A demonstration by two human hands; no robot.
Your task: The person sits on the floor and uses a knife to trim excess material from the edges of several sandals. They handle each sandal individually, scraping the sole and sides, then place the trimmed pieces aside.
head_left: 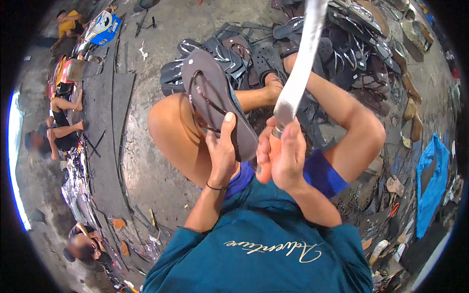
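My left hand (223, 149) is closed round the heel half of a dark brown flip-flop (215, 93), thumb on its footbed. The sandal tilts up with its toe end away from me and its strap facing me. In my right hand (286, 158) is a large knife, gripped by its orange-brown handle (275, 151). Its long, slightly curved blade (302, 63) points up and away, past the top of the view. Blade and sandal are apart, a small gap between my hands. The fingers under the sandal are partly hidden.
Beyond my bent legs lies a heap of dark flip-flops (342, 53). Long dark sheets (105, 136) cover the floor at left, with several people sitting past them. A blue cloth (430, 180) lies at right, among scraps and an orange-handled tool (394, 210). A blue box (102, 28) stands far left.
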